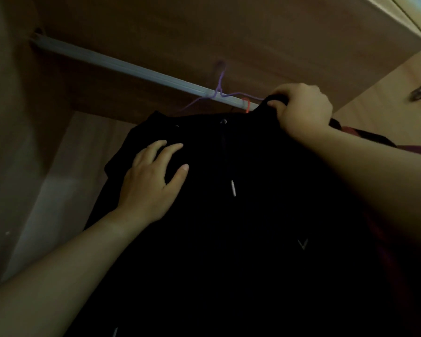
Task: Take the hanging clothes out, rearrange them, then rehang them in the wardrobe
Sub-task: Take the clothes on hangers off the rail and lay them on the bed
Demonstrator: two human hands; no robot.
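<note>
Overhead, purple hanger [218, 92] hooks rail [131, 69] — black hoodie [253, 215] fills foreground.

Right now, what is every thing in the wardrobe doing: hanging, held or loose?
Black hoodie: held up under the rail, not clearly hung.
Right hand: grips the hoodie's top edge.
Left hand: fingers spread flat on the hoodie's front.
Purple hanger: up at the rail, bare wire showing.
Orange hook: looped over the rail.
Drawstring: dangling loose.
</note>
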